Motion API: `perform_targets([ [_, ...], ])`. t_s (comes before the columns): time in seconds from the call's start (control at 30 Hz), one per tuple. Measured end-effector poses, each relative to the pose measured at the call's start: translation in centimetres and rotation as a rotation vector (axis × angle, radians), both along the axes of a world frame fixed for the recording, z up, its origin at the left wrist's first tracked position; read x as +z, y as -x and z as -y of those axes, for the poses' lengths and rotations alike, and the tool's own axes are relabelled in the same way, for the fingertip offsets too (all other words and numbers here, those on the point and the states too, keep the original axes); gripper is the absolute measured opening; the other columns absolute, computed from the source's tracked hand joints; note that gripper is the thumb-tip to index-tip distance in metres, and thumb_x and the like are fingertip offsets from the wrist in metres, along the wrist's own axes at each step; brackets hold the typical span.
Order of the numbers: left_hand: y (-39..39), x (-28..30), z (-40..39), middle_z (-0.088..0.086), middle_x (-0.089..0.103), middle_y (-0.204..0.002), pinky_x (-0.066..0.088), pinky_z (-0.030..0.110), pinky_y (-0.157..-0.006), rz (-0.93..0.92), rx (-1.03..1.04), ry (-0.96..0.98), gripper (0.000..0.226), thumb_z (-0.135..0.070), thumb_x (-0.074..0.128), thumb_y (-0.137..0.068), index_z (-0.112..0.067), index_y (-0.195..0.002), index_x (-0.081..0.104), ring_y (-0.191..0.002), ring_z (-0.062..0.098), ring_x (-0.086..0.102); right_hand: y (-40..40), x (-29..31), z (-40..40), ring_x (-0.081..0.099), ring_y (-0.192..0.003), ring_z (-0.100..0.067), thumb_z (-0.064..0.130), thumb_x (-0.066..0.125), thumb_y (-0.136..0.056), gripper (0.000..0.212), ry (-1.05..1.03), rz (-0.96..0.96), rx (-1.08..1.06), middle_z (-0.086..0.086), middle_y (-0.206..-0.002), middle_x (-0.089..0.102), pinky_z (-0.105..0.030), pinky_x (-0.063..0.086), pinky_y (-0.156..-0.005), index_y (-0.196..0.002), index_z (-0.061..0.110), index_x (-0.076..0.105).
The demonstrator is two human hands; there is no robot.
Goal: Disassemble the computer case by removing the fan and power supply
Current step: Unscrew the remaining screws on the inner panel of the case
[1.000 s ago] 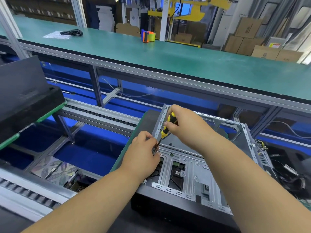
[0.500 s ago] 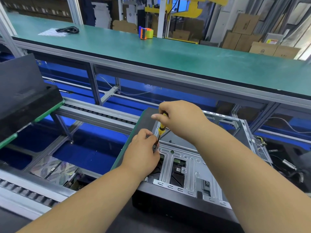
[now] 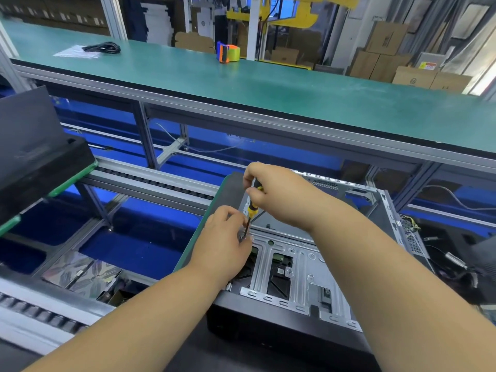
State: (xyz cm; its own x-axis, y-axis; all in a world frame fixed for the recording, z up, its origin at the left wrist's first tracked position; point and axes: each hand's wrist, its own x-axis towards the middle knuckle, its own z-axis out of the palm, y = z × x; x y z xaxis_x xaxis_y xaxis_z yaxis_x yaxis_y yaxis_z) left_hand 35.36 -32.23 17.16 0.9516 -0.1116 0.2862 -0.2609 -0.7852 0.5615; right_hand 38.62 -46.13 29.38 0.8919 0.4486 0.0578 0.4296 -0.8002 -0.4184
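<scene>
Right hand [image 3: 281, 197] closed around screwdriver [image 3: 252, 208], yellow-and-black handle up, shaft slanting down and left. Left hand [image 3: 225, 242] pinched at the tip, on the left edge of computer case [image 3: 308, 267]: bare grey metal, lying open on its side. Beyond the case, green workbench [image 3: 268, 87] carrying tape dispenser [image 3: 228, 53].

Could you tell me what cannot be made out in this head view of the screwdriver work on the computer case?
- Screwdriver tip and any screw: hidden behind the left hand.
- Screwdriver handle top: covered by the right hand.
- Fan: only dark blades show through the computer case slots.
- Power supply: not identifiable; the right forearm covers part of the case.
- Cables at the right edge: cut off and blurred.
</scene>
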Motion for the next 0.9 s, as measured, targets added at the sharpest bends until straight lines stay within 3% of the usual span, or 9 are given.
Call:
perform_targets([
  [0.13, 0.3, 1.3, 0.1, -0.022, 0.051, -0.110, 0.042, 0.017, -0.084, 0.010, -0.155, 0.383, 0.018, -0.032, 0.056, -0.096, -0.032, -0.114, 0.051, -0.104, 0.000, 0.050, 0.0, 0.0, -0.6, 0.050, -0.072, -0.009, 0.019, 0.050, -0.097, 0.004, -0.018, 0.005, 0.014, 0.008, -0.082, 0.055, -0.027, 0.038, -0.060, -0.100, 0.020, 0.052],
  [0.2, 0.3, 2.2, 0.3, -0.013, 0.062, -0.114, 0.046, 0.017, -0.091, -0.045, -0.242, 0.634, 0.026, -0.028, 0.051, -0.100, -0.037, -0.124, 0.056, -0.110, 0.002, 0.057, -0.1, -0.1, -0.5, 0.046, -0.069, -0.006, 0.020, 0.050, -0.097, 0.003, -0.025, -0.003, 0.005, 0.010, -0.080, 0.051, -0.026, 0.033, -0.057, -0.099, 0.021, 0.051],
  [0.27, -0.1, 3.0, 0.4, -0.009, 0.069, -0.107, 0.048, 0.015, -0.086, -0.063, -0.251, 0.730, 0.027, -0.028, 0.050, -0.101, -0.045, -0.119, 0.061, -0.101, 0.002, 0.062, -0.1, 0.0, -0.4, 0.046, -0.070, -0.007, 0.020, 0.049, -0.097, 0.002, -0.030, -0.012, 0.002, 0.009, -0.081, 0.051, -0.027, 0.032, -0.057, -0.098, 0.022, 0.050],
  [0.4, -1.1, 3.6, 0.0, -0.013, 0.069, -0.081, 0.044, 0.009, -0.071, -0.088, -0.216, 0.736, 0.024, -0.017, 0.058, -0.098, -0.036, -0.101, 0.072, -0.076, -0.003, 0.058, -0.1, -0.1, -0.3, 0.046, -0.071, -0.009, 0.022, 0.049, -0.097, 0.001, -0.016, 0.000, 0.001, 0.008, -0.082, 0.051, -0.027, 0.032, -0.057, -0.097, 0.022, 0.048],
  [0.53, -1.6, 3.8, -0.4, -0.011, 0.070, -0.077, 0.045, 0.009, -0.067, -0.065, -0.206, 0.716, 0.028, -0.013, 0.066, -0.091, -0.040, -0.087, 0.073, -0.073, -0.004, 0.060, 0.1, -0.5, -0.4, 0.050, -0.073, -0.019, 0.026, 0.048, -0.096, 0.005, -0.001, 0.051, -0.054, 0.005, -0.081, 0.054, -0.032, 0.034, -0.056, -0.096, 0.022, 0.047],
  [0.73, -2.0, 3.9, -0.2, -0.014, 0.073, -0.079, 0.046, 0.007, -0.064, -0.060, -0.094, 0.699, 0.022, -0.013, 0.069, -0.087, -0.034, -0.079, 0.067, -0.075, -0.003, 0.066, 0.3, -0.7, -1.6, 0.053, -0.073, -0.022, 0.063, 0.037, -0.096, 0.040, 0.188, 0.233, -0.212, 0.006, -0.070, 0.051, -0.033, 0.031, -0.059, -0.087, 0.024, 0.045],
  [0.83, -1.9, 3.9, 0.4, -0.023, 0.069, -0.075, 0.043, 0.004, -0.061, -0.024, -0.080, 0.645, 0.026, -0.012, 0.072, -0.083, -0.035, -0.078, 0.061, -0.071, -0.008, 0.063, 0.3, -0.3, -1.9, 0.052, -0.077, -0.023, 0.064, 0.036, -0.096, 0.041, 0.228, 0.207, -0.257, 0.007, -0.072, 0.050, -0.033, 0.032, -0.060, -0.088, 0.025, 0.047],
  [0.9, -1.9, 3.7, 0.7, -0.019, 0.067, -0.073, 0.045, 0.007, -0.061, 0.013, -0.085, 0.636, 0.027, -0.011, 0.074, -0.079, -0.034, -0.077, 0.060, -0.067, -0.004, 0.060, 0.4, -0.2, -1.8, 0.050, -0.080, -0.023, 0.061, 0.041, -0.096, 0.038, 0.208, 0.216, -0.286, 0.004, -0.080, 0.053, -0.033, 0.034, -0.062, -0.094, 0.024, 0.049],
])
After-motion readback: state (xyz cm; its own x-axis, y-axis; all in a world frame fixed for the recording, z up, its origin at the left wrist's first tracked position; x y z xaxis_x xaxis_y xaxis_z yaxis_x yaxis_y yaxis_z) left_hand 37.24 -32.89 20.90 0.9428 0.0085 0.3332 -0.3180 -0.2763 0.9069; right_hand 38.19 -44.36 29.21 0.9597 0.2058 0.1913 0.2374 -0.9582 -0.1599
